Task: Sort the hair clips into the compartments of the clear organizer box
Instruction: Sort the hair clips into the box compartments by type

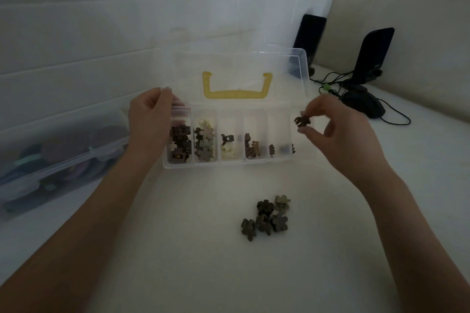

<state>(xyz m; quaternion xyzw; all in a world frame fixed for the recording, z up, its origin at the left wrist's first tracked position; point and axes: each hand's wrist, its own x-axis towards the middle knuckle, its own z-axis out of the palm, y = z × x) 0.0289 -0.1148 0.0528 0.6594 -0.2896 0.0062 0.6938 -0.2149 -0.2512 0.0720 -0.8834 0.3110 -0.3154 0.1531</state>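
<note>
The clear organizer box (304, 157) stands open on the white table, its lid with a yellow handle (237, 93) raised behind. Several compartments hold dark brown, olive flower-shaped and cream hair clips. My left hand (150, 119) grips the box's back left corner where the lid meets it. My right hand (330, 129) pinches a small dark brown hair clip (302, 121) above the rightmost compartment. A loose pile of flower-shaped clips (267, 216) lies on the table in front of the box.
A second closed clear box (63, 160) with dark round items sits at the left along the wall. Two dark phones on stands (372, 56) with cables and a dark mouse-like object (362, 104) stand at the back right corner.
</note>
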